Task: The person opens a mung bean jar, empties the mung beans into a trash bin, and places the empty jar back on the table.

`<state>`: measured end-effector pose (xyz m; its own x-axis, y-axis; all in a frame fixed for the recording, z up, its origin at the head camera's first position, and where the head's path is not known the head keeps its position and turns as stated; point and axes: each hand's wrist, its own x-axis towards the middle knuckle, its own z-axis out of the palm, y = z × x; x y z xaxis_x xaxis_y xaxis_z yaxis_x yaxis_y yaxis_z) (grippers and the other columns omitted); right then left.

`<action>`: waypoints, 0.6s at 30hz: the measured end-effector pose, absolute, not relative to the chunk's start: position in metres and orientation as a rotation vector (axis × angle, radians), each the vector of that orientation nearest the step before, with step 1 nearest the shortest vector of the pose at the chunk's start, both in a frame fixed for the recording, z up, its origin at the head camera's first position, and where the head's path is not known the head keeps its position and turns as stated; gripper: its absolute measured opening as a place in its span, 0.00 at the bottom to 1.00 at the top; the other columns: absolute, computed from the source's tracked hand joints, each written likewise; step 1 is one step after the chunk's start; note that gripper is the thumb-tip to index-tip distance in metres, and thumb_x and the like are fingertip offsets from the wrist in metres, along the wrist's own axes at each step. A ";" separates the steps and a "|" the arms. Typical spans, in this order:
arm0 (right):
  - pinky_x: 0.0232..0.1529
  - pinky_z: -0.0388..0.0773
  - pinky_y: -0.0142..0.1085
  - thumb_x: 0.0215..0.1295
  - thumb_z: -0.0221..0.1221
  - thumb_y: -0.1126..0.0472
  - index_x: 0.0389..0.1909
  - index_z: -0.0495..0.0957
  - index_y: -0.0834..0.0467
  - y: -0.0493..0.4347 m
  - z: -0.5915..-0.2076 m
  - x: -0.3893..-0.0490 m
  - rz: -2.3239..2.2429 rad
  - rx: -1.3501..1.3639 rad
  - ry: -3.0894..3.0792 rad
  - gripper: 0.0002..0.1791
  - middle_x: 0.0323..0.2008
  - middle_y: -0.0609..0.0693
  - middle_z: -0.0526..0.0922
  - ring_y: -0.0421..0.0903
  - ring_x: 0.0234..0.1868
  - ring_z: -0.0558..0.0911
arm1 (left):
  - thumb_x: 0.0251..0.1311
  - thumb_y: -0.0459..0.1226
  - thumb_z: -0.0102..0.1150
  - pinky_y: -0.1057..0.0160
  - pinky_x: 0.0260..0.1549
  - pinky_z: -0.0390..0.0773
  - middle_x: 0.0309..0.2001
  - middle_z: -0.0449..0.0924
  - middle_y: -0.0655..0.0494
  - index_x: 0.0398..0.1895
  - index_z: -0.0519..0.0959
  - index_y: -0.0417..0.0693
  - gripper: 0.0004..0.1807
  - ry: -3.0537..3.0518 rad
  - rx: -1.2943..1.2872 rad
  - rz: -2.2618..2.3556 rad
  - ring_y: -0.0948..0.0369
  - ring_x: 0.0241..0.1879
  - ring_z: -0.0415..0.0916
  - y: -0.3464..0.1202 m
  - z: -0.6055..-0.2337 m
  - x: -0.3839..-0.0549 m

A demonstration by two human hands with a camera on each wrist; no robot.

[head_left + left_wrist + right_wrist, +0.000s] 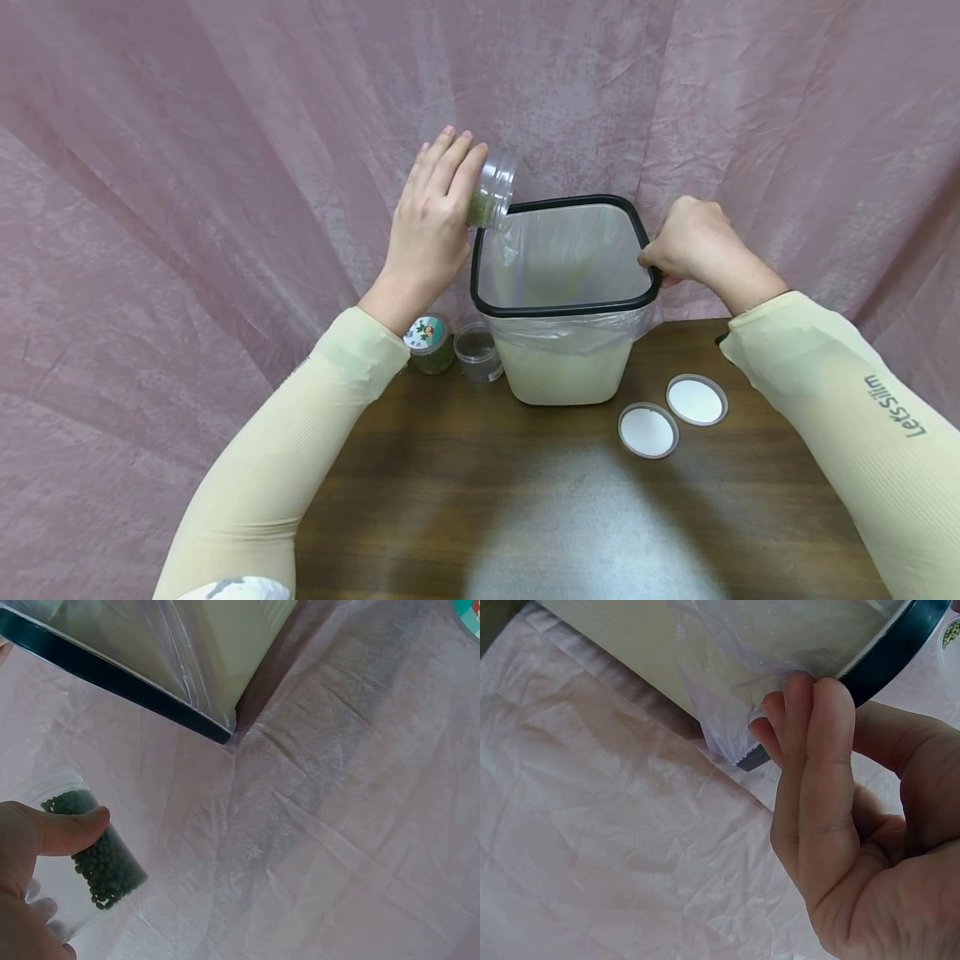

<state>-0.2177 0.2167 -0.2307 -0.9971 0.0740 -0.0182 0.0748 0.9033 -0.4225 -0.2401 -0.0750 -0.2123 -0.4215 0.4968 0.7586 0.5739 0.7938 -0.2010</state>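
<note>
Pink drapery [247,167] backs a wood-grain table [420,500] as the left hand [435,204] curls round a tilted clear jar [495,187] of green beans [112,870] beside a cream bin [566,371], whose black rim [558,311] the right hand [693,242] pinches. Rigid, smooth, seemingly light and slippery, the jar looks best held mid-barrel.

A curtained-off indoor spot, whether home or studio being hard to tell: pink drapery [247,158] hangs behind the far edge of a wood-grain desk [585,517] and along its left edge.
</note>
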 end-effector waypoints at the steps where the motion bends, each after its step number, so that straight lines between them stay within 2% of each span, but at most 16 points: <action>1: 0.36 0.76 0.47 0.45 0.61 0.56 0.23 0.80 0.65 0.217 -0.231 -0.218 -0.675 0.119 3.066 0.14 0.09 0.49 0.80 0.52 0.23 0.82 | 0.48 0.19 0.49 0.59 0.73 0.45 0.65 0.66 0.46 0.63 0.67 0.43 0.34 -2.098 -0.792 -0.110 0.55 0.71 0.53 -0.075 -0.212 -0.240; 4: 0.37 0.76 0.47 0.45 0.61 0.56 0.23 0.80 0.65 0.217 -0.230 -0.218 -0.668 0.116 3.072 0.14 0.09 0.49 0.80 0.55 0.26 0.82 | 0.49 0.19 0.50 0.60 0.73 0.44 0.66 0.66 0.47 0.64 0.67 0.43 0.34 -2.101 -0.791 -0.109 0.55 0.72 0.52 -0.075 -0.212 -0.240; 12: 0.37 0.77 0.47 0.45 0.61 0.57 0.23 0.80 0.65 0.216 -0.230 -0.218 -0.683 0.114 3.065 0.13 0.09 0.49 0.80 0.52 0.23 0.83 | 0.48 0.20 0.51 0.60 0.73 0.44 0.66 0.66 0.47 0.63 0.67 0.43 0.34 -2.095 -0.787 -0.103 0.55 0.72 0.52 -0.074 -0.212 -0.240; 18: 0.37 0.76 0.47 0.45 0.62 0.57 0.23 0.80 0.66 0.216 -0.231 -0.218 -0.671 0.112 3.074 0.14 0.10 0.50 0.80 0.59 0.31 0.82 | 0.48 0.20 0.49 0.59 0.73 0.44 0.66 0.66 0.46 0.63 0.67 0.43 0.34 -2.093 -0.786 -0.104 0.55 0.72 0.52 -0.075 -0.212 -0.240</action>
